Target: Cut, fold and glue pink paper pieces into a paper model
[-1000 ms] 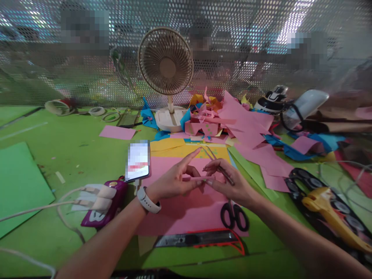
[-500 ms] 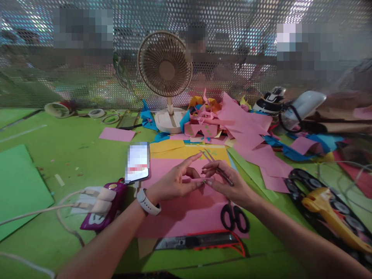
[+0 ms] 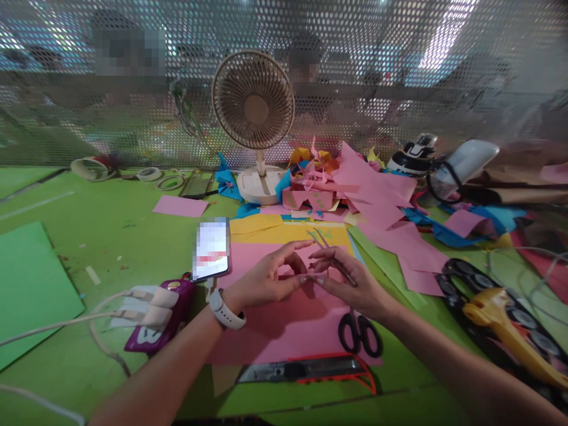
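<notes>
Over a pink paper sheet, my left hand and my right hand meet at the thumb tips. My left hand is pinched, with its index finger stretched forward; whatever lies at its fingertips is too small to make out. Metal tweezers slant through my right hand, their tips pointing away from me. Black-handled scissors lie just below that hand, partly hidden by it. Nearer me, a utility knife lies along the sheet's front edge, beside red cord.
Left of the sheet are a phone and a purple power strip with white plugs and cables. A fan stands behind, next to heaped paper scraps. A tape gun lies at right. People sit beyond the mesh screen.
My left index finger has dipped slightly, and the pink strip seen between my thumbs is now hardly visible. The tweezers stay in my right hand. The view has shifted slightly.
</notes>
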A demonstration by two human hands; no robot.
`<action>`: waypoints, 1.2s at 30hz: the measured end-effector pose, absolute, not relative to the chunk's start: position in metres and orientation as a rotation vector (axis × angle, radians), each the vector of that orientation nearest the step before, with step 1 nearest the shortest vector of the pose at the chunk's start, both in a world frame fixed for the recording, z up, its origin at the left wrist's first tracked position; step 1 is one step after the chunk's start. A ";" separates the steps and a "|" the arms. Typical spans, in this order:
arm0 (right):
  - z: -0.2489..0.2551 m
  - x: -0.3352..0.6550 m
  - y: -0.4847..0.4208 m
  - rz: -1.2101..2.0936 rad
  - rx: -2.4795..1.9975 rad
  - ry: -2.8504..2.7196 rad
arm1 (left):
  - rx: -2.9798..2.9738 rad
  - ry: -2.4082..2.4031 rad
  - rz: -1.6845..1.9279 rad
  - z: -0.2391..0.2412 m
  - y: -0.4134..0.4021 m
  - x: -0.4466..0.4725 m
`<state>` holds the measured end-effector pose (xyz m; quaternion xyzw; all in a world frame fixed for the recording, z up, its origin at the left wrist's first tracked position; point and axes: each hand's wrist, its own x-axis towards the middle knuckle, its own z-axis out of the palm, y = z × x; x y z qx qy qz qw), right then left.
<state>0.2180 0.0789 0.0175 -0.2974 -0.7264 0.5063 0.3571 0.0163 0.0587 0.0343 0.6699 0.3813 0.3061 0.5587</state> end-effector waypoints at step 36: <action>0.011 0.217 0.083 1.392 -0.748 -1.791 | 1.604 1.031 0.745 0.038 0.059 0.012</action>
